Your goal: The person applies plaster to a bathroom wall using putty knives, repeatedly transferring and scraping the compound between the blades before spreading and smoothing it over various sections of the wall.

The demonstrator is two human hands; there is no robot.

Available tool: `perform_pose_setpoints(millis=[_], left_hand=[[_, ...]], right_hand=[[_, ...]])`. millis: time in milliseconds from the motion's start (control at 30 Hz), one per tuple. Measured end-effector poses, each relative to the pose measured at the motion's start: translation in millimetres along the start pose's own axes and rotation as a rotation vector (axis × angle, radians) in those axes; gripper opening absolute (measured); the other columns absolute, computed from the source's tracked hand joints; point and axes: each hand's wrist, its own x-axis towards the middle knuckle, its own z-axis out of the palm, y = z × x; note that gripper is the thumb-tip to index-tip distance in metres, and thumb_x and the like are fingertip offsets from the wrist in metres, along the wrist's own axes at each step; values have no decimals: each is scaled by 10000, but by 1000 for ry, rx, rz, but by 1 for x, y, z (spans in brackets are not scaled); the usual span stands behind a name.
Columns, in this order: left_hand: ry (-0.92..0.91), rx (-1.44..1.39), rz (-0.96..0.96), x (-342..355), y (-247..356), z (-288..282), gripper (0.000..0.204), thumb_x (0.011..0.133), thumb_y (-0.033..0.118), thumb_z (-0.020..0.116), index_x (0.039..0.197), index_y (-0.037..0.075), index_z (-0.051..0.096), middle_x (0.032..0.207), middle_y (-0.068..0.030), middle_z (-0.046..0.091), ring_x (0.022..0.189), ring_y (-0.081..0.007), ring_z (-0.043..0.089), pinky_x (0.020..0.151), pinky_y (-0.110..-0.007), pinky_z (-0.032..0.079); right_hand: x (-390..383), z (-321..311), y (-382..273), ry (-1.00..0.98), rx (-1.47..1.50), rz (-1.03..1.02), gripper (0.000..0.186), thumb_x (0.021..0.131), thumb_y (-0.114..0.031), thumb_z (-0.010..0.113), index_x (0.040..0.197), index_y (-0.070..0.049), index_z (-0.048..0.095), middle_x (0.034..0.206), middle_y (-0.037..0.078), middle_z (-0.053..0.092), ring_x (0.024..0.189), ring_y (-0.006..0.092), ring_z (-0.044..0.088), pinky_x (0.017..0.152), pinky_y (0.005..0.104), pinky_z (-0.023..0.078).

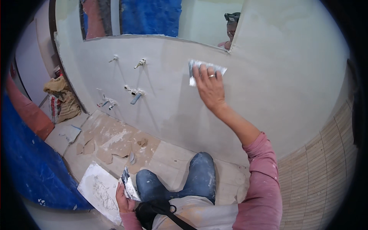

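Observation:
Against the grey-white wall [253, 96], my right hand [210, 90] presses a wide flat metal putty blade [192, 79], fingers spread across its back. A darker, damp-looking patch of wall shows around and below that blade. Low at my left, my left hand [124, 201] grips a second wide putty blade [129, 186] smeared with white paste. Under it and to the left lies a white board [86, 184] bearing a heap of white putty [102, 193]. The handles of both blades, if they have any, are hidden.
Pipe stubs and valves [136, 93] stick out of the wall at left. Above is a framed opening or mirror [153, 17]. Torn brown paper [111, 134] covers the floor, with a sack [68, 101] and blue sheeting [34, 157] at left. Tiles [314, 172] lie right.

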Motion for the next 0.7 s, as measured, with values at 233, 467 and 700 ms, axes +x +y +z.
perform_pose_setpoints(millis=[233, 467, 700], left_hand=[[-52, 36, -12, 4, -3, 17, 364, 1030, 93, 420, 1367, 5, 526, 1240, -99, 668, 1085, -195, 676, 956, -321, 540], [-11, 47, -25, 8, -7, 13, 281, 1041, 107, 445, 1270, 3, 569, 1185, -109, 681, 1077, -218, 678, 948, -357, 543], [1, 12, 4, 4, -4, 16, 314, 1039, 103, 433, 1309, 4, 558, 1199, -107, 683, 1075, -211, 683, 942, -347, 552]], right_hand=[[23, 10, 43, 158, -159, 56, 569, 904, -180, 568, 1456, -74, 481, 1339, 116, 505, 1208, 282, 483, 1019, 480, 393], [18, 34, 34, 159, -235, 55, 554, 914, -193, 550, 1455, -89, 488, 1348, 107, 467, 1216, 269, 441, 1034, 492, 366], [-27, 29, -19, -50, -40, -65, 573, 910, -182, 542, 1471, -84, 475, 1334, 91, 491, 1186, 262, 465, 1011, 467, 376]])
